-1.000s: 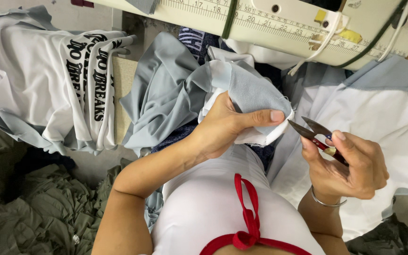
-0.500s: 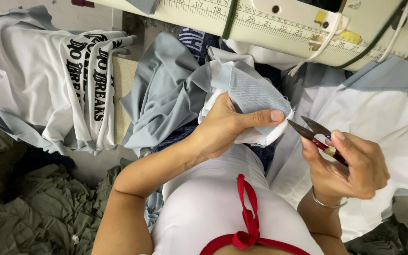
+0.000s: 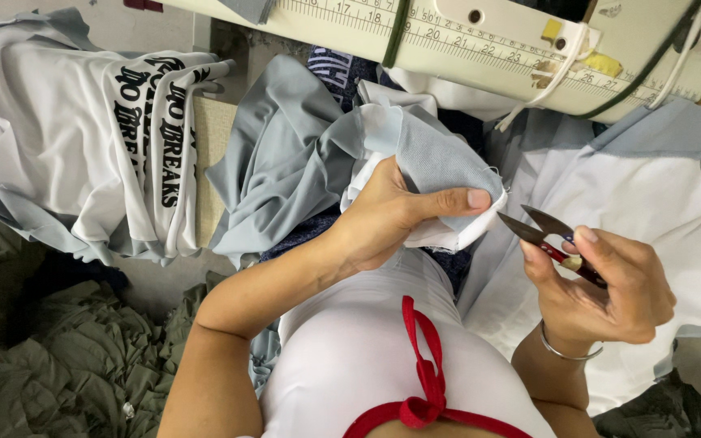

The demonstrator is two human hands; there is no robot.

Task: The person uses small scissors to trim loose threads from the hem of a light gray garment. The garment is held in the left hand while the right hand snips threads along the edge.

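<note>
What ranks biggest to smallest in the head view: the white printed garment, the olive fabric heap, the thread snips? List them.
1. White printed garment and olive fabric heap: similar, unsure.
2. Small thread snips in the right hand: clearly smallest.

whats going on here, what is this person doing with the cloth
A person sits at a sewing machine. Their left hand pinches a folded piece of grey and white fabric, thumb on top at its edge. Their right hand holds small thread snips, blades open and pointed at that edge, just short of touching it. More garments lie around: a white printed shirt to the left and olive cloth below it.
</note>
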